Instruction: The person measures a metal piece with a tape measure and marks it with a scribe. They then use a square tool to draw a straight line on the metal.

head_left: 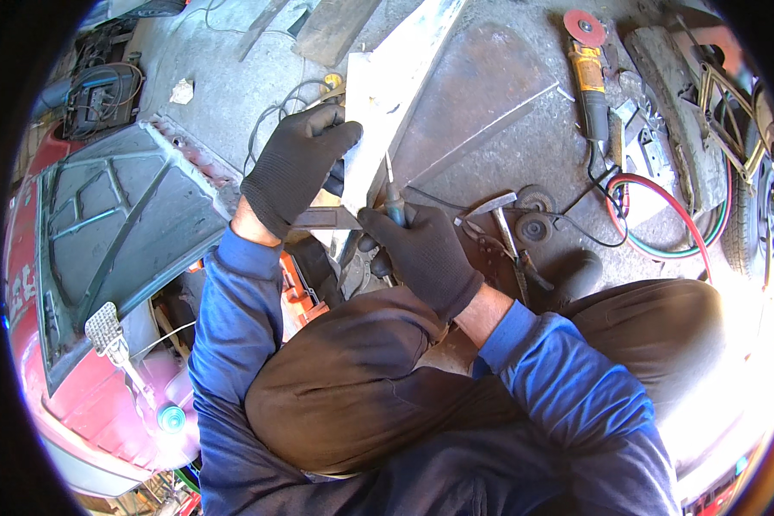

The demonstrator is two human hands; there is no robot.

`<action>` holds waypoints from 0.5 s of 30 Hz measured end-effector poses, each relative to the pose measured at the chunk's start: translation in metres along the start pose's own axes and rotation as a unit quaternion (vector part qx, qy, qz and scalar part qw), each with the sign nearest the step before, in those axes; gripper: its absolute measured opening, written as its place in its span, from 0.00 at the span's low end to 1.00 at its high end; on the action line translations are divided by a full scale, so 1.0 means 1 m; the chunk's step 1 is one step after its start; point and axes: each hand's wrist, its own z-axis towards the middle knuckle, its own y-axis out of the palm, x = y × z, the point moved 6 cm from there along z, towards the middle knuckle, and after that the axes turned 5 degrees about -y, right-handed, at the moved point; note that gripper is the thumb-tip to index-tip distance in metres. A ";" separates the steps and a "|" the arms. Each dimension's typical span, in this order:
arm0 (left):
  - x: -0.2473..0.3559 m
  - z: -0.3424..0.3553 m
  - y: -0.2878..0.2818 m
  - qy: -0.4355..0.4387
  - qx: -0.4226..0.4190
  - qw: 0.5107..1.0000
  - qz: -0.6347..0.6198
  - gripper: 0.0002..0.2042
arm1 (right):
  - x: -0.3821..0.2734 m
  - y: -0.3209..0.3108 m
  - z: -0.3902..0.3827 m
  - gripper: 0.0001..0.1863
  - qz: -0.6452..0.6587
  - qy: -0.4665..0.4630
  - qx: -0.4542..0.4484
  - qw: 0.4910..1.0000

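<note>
Both my hands wear black gloves. My left hand (299,165) is closed on the left edge of a long, bright sheet-metal piece (378,103), its thumb lying against the face. In my right hand (428,258) is a screwdriver-like tool (394,205) with a teal handle. Its thin shaft points away from me, beside the lower right edge of the metal. A dark flat bar (322,218) runs between the two hands, under the near end of the sheet. The right fingertips are partly hidden behind the handle.
A dark metal plate (482,99) lies beyond the sheet. At right are a yellow angle grinder (588,77), a hammer (505,225) and red and green hoses (692,225). A grey-green panel (103,232) stands left; an orange case (298,291) sits by my knee.
</note>
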 end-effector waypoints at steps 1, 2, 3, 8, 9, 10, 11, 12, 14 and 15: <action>0.000 0.000 0.000 -0.004 -0.003 1.000 -0.005 0.14 | 0.000 0.000 0.000 0.16 0.007 0.004 0.001 1.000; -0.002 0.000 0.000 -0.025 -0.006 0.999 -0.019 0.14 | 0.000 0.001 0.000 0.16 0.016 0.003 0.002 1.000; -0.003 0.000 0.000 -0.040 -0.010 0.999 -0.024 0.14 | 0.000 0.001 -0.001 0.15 0.018 0.002 0.002 1.000; 0.000 0.000 -0.001 -0.039 -0.005 0.999 -0.016 0.14 | 0.000 0.004 0.000 0.15 0.038 -0.003 -0.005 0.999; 0.000 -0.001 -0.002 -0.047 -0.008 0.999 -0.021 0.14 | 0.000 0.004 0.000 0.15 0.036 0.001 -0.004 0.999; -0.001 -0.001 -0.002 -0.054 -0.010 0.998 -0.026 0.14 | 0.000 0.004 0.000 0.15 0.033 0.005 -0.002 0.999; 0.001 0.000 -0.002 -0.039 -0.005 0.999 -0.010 0.14 | 0.000 0.004 0.000 0.15 0.031 0.009 0.000 0.999; 0.003 0.000 -0.003 -0.025 -0.001 1.000 0.005 0.14 | 0.001 0.005 0.000 0.14 0.033 0.012 -0.001 0.999; 0.000 0.001 -0.003 -0.051 -0.004 0.999 -0.002 0.14 | 0.001 0.005 0.000 0.14 0.038 0.019 -0.004 0.999; -0.005 0.001 -0.003 -0.091 -0.013 0.995 -0.024 0.14 | 0.000 0.006 0.000 0.14 0.038 0.018 -0.002 0.999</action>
